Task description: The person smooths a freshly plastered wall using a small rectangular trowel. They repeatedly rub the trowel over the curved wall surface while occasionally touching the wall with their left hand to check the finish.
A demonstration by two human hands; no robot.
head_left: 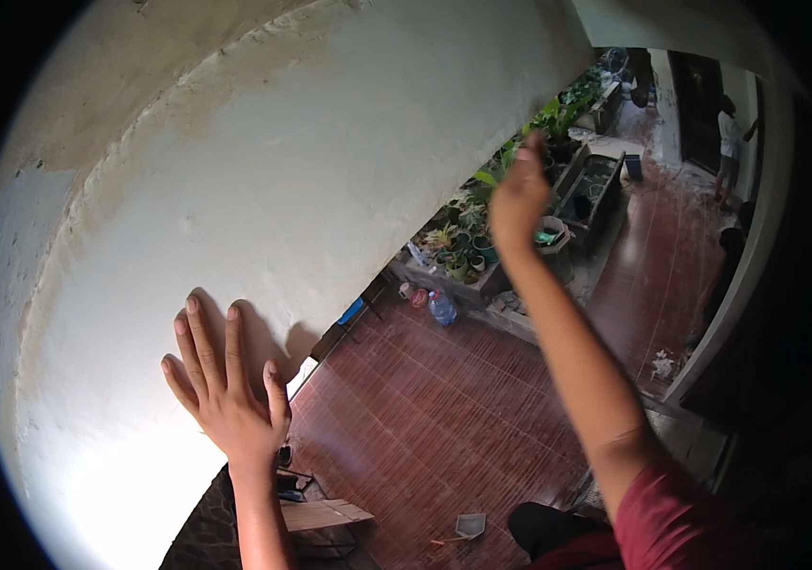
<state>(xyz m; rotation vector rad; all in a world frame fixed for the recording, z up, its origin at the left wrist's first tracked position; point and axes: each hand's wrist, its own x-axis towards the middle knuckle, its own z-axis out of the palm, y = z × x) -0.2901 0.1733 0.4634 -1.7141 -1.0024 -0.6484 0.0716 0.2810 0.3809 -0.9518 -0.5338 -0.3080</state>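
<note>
A broad white plastered surface (264, 161) slants across the upper left, with brownish patches along a rough ridge. My left hand (235, 399) lies against its lower part, fingers spread and nothing in them. Raised far to the right, my right hand (517, 199) is beside the slanting lower edge of this surface. Its fingers are foreshortened and slightly blurred, so whether it holds anything does not show. From the frame I cannot say if it touches the plaster.
Below is a reddish tiled floor (425, 399) with a wooden bench (325, 514), a dustpan (470, 525) and a large blue water bottle (441, 309). Potted plants (463, 252) stand by a low planter and a rectangular basin (591, 185). Another person (729, 142) stands at the far right.
</note>
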